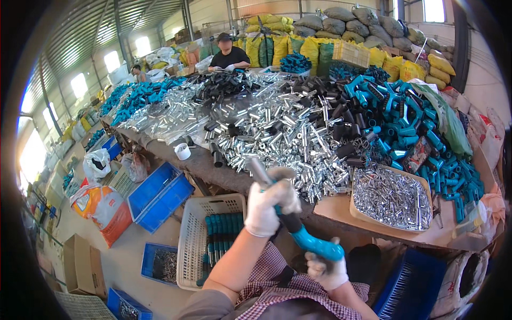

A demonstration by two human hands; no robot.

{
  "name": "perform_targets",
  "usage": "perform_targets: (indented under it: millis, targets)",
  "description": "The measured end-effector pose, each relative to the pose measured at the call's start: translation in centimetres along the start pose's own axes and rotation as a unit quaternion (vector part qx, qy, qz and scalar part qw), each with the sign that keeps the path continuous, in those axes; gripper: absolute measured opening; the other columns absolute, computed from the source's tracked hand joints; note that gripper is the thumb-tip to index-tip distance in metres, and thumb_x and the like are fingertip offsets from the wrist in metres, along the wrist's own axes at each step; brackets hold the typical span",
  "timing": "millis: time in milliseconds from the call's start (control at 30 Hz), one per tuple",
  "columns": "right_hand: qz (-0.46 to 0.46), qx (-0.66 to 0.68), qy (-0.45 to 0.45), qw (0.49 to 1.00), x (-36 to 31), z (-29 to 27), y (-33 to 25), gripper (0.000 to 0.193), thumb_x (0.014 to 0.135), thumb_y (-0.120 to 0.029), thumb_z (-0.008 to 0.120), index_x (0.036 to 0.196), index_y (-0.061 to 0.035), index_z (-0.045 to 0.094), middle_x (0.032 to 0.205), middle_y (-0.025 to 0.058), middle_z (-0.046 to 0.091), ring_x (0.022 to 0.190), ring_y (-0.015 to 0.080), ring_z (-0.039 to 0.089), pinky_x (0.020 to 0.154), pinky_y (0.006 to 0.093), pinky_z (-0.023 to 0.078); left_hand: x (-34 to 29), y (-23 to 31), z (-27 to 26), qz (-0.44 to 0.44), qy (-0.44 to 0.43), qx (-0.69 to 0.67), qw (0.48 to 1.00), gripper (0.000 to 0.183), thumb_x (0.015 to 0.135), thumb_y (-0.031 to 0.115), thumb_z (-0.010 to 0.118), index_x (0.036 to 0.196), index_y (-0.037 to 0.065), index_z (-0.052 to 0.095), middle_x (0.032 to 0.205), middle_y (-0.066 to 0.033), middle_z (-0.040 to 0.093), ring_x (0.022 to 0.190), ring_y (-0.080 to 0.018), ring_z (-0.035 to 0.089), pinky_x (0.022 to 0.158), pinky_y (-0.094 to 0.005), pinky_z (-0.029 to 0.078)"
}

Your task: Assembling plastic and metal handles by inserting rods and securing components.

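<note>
Across the front of my body I hold a tool with a curved teal handle point(316, 244), a black collar and a grey metal tube point(259, 172) at its upper end. My left hand point(271, 207), in a white glove, is closed around its middle, between tube and handle. At the lower end of the handle my gloved right hand point(326, 270) has its fingers curled against it. Beyond my hands, a heap of shiny metal tubes point(298, 146) covers the table. A tray of small metal pins point(392, 197) sits on the table's near right part.
Teal handles point(405, 114) are piled at the right. Left of me stand a pale crate point(186, 234) of finished-looking teal-handled tools, blue bins point(160, 197) and an orange-white sack point(101, 210). A white cup point(182, 151) rests by the table edge. A co-worker point(229, 56) sits across the table.
</note>
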State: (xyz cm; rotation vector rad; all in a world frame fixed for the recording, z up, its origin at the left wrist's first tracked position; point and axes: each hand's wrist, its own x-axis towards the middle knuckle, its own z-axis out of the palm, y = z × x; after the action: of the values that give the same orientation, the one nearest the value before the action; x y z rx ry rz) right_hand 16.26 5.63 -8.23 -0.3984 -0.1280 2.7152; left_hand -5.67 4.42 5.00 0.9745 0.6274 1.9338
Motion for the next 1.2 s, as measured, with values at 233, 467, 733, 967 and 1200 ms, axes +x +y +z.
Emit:
perform_targets:
  millis: [233,467,733,967,1200]
  targets:
    - [-0.160,-0.600,0.055,0.782,-0.2,1.6,-0.8,0.035,0.094,-0.011,0.059,0.126,0.0017,0.063,0.115,0.0148,0.067,0.108,0.0230,0.064,0.094,0.0357,0.050,-1.0,-0.6,-0.7,0.061,0.040,-0.110,0.991,0.021,0.099,0.026,0.056,0.115,0.013,0.060,0.060,0.0078,0.025,0.051,-0.0070,0.031,0.055,-0.0274,0.030]
    - [-0.176,-0.315,-0.087,0.929,-1.7,3.8,-2.1,0.056,0.091,-0.016,0.059,0.142,0.0053,0.046,0.103,0.0184,0.064,0.087,0.0255,0.066,0.083,0.0361,0.053,-0.9,1.1,-1.2,0.062,0.137,-0.138,0.979,0.009,0.100,0.023,0.055,0.101,0.015,0.057,0.061,0.0101,0.025,0.051,-0.0039,0.028,0.055,-0.0249,0.031]
    - [-0.043,-0.520,-0.186,0.833,-3.4,5.4,-2.1,0.042,0.098,-0.012,0.053,0.136,0.0066,0.054,0.095,0.0091,0.064,0.082,0.0161,0.060,0.079,0.0298,0.050,-0.7,1.8,-2.2,0.102,0.152,-0.144,0.973,0.014,0.096,0.022,0.060,0.106,0.013,0.058,0.062,0.0085,0.025,0.051,-0.0053,0.029,0.054,-0.0258,0.030]
    - [-0.084,-0.751,0.013,0.655,-2.2,6.0,-2.7,0.047,0.092,0.001,0.045,0.139,0.0045,0.050,0.083,0.0074,0.065,0.072,0.0109,0.060,0.070,0.0243,0.051,-1.2,1.8,-1.8,0.106,0.101,-0.174,0.974,0.006,0.098,0.020,0.057,0.100,0.014,0.057,0.061,0.0095,0.025,0.051,-0.0047,0.028,0.054,-0.0260,0.030]
    - [-0.221,-0.247,-0.199,0.922,-2.7,6.5,-2.9,0.065,0.094,-0.019,0.063,0.152,-0.0071,0.035,0.098,0.0193,0.067,0.071,0.0217,0.064,0.067,0.0329,0.053,-2.0,0.9,-1.2,0.032,0.147,-0.152,0.977,0.004,0.097,0.019,0.057,0.097,0.015,0.057,0.061,0.0100,0.027,0.050,-0.0039,0.028,0.052,-0.0240,0.028]
